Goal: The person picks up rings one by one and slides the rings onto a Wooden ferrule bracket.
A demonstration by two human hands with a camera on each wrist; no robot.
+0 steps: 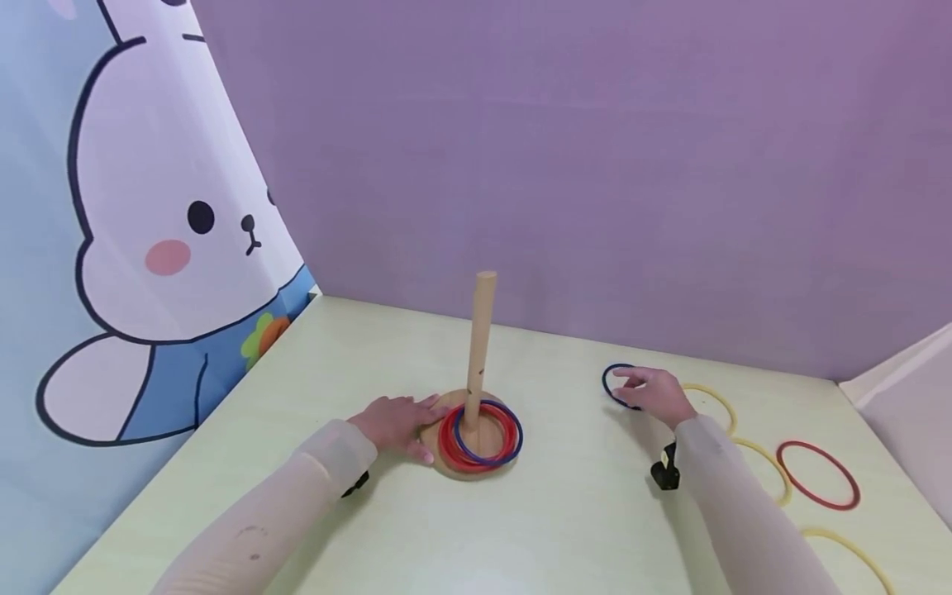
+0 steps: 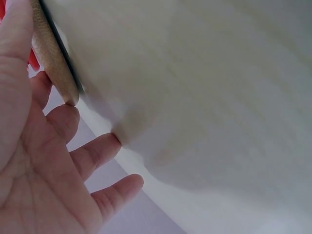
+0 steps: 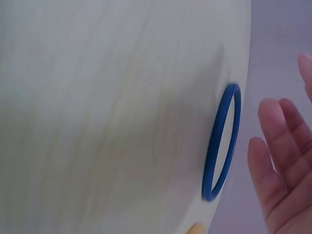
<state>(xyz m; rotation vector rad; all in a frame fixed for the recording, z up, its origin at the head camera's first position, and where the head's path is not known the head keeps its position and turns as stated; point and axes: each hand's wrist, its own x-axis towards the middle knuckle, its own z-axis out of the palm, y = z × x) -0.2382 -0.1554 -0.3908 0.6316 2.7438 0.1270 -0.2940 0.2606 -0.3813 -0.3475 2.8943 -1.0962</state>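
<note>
A round wooden base (image 1: 459,397) carries an upright wooden peg (image 1: 479,347). Around the peg's foot lie red rings (image 1: 445,442) with a blue ring (image 1: 521,436) on top. My left hand (image 1: 394,423) rests at the base's left edge, fingers spread; in the left wrist view, fingertips touch the base's rim (image 2: 56,61). Further right, a second blue ring (image 1: 606,383) lies on the table. My right hand (image 1: 658,395) hovers over its right side with loosely bent fingers. A gap shows between those fingers (image 3: 273,119) and the blue ring (image 3: 218,131) in the right wrist view.
On the table's right side lie yellow rings (image 1: 734,417) and a red ring (image 1: 855,487). A purple backdrop (image 1: 595,207) rises behind the table, and a cartoon-printed cloth (image 1: 134,207) hangs at the left. A black wrist device (image 1: 665,473) sits under my right wrist.
</note>
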